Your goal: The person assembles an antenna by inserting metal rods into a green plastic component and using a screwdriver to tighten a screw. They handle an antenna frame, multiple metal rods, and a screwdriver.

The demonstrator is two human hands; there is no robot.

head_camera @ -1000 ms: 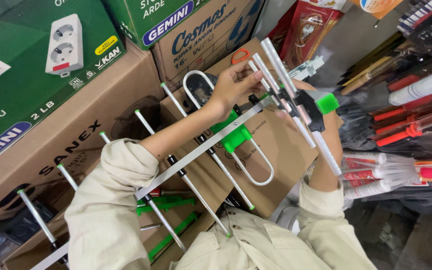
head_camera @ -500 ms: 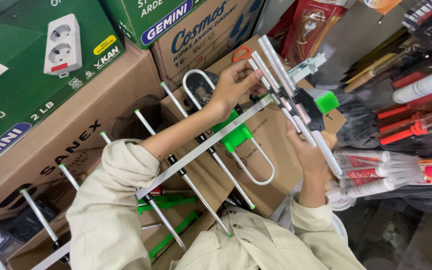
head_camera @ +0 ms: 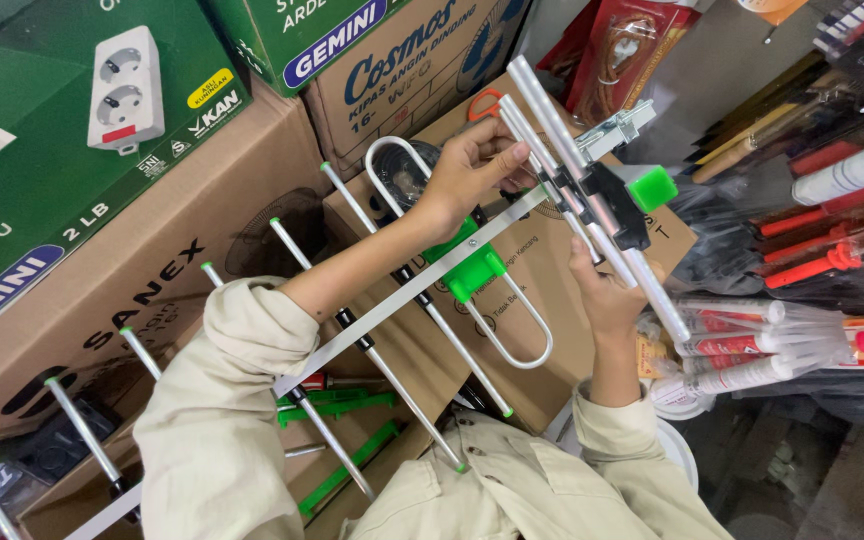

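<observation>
I hold a metal rooftop antenna with a long silver boom, several cross rods and green plastic fittings, slanting from lower left to upper right. My left hand grips the reflector rods near the boom's upper end. My right hand is closed on the lower part of the same reflector rods, below the black bracket and the green cap. A silver loop element hangs under the green clamp.
Stacked cardboard boxes fill the left and top, one green with a socket picture. Sealant tubes and red-handled tools lie packed at the right. A red packaged item hangs above. Green plastic parts lie below the boom.
My right hand has slid lower along the reflector rods and the antenna's reflector end has tilted slightly. My left hand stays at the rods near the boom's top.
</observation>
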